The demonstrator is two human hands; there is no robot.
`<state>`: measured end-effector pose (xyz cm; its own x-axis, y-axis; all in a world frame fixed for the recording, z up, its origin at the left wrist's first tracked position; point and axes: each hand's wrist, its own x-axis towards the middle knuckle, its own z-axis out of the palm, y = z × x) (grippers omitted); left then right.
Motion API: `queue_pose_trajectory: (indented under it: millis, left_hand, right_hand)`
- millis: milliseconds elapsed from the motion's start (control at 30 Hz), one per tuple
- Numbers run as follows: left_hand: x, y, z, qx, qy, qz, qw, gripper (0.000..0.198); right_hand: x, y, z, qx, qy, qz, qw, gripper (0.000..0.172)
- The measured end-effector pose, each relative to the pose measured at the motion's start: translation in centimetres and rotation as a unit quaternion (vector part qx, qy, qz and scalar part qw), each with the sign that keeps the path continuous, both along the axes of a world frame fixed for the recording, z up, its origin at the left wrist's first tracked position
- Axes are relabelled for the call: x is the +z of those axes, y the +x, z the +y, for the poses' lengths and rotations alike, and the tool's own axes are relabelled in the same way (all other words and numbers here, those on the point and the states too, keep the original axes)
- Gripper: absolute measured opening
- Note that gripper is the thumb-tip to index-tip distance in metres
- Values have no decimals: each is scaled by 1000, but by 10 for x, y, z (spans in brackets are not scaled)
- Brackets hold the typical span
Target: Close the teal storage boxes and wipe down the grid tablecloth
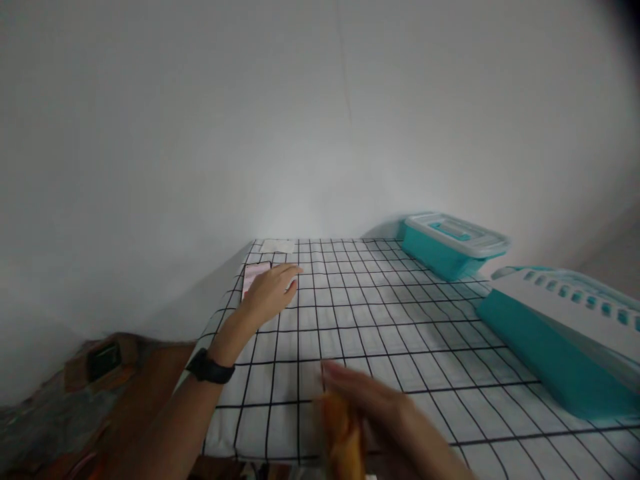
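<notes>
Right hand, blurred, closed around orange-yellow item on its 9 o'clock side, long axis roughly 12-to-6; nearer hand by far. Left hand at 10–11 o'clock, bare, fingers loosely apart, overlaps pink rectangle; contact unclear. Lidded teal box, 1 o'clock.

Bearing on grid-patterned cloth: pale sheet, eleven o'clock; pink item, ten; lidded teal box, two; slotted teal-and-white container, three.
</notes>
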<state>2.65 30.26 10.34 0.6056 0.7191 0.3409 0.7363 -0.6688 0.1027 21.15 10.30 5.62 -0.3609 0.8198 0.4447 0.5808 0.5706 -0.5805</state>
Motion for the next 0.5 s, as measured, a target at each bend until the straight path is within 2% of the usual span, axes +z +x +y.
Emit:
queue_pose_trajectory:
  millis: [33, 67, 100, 133, 167, 200, 233, 300, 367, 500]
  left_hand:
    - [-3, 2, -1, -20, -7, 10, 1000, 35]
    - [-6, 5, -3, -39, -12, 18, 999, 35]
    - [-8, 7, -5, -56, -18, 25, 998, 36]
    - [-10, 10, -7, -71, -24, 31, 997, 36]
    - [-12, 12, -9, -81, -31, 39, 995, 37]
    - [-13, 14, -11, -89, -39, 48, 994, 38]
    - [-13, 16, -13, -95, -48, 60, 993, 40]
    - [-14, 19, -16, -103, -65, 82, 989, 42]
    - [-15, 20, -17, -111, -73, 94, 987, 43]
    - [-20, 18, -15, -111, -83, 88, 986, 41]
  right_hand:
    - [7, 26, -1, -122, -4, 13, 993, 39]
    - [11, 48, -2, -258, 16, 20, 966, 41]
    - [12, 68, -3, -384, 27, 16, 923, 42]
    - [8, 83, -3, -469, 52, 5, 881, 44]
    - [1, 95, -4, -521, 71, -12, 850, 45]
    - [-8, 102, -4, -541, 82, -30, 836, 45]
    - [-20, 106, -4, -532, 87, -53, 841, 46]
    - [-42, 106, -4, -473, 71, -108, 872, 47]
    - [-57, 100, -2, -432, 48, -153, 887, 50]
    - [-59, 72, 3, -406, 15, -163, 899, 58]
